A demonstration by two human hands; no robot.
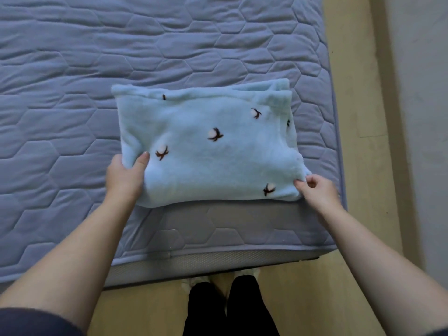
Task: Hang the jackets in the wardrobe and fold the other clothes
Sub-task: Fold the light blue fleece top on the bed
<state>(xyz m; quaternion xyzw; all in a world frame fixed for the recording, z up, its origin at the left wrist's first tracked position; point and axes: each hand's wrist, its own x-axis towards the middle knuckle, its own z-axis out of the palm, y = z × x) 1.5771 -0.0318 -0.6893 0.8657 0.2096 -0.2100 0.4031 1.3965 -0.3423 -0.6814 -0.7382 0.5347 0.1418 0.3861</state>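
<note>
The pale blue fleece garment with cotton-flower print (208,144) lies folded in a thick rectangle near the foot of the quilted grey-blue bed (72,69) — left hand (124,175) gripping one corner, right hand (315,190) pinching the other — likely to square it.

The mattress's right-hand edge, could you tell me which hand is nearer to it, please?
Right. The right hand pinches a corner of the folded fleece close beside that edge; the left hand grips the opposite corner, inboard over the mattress.
</note>
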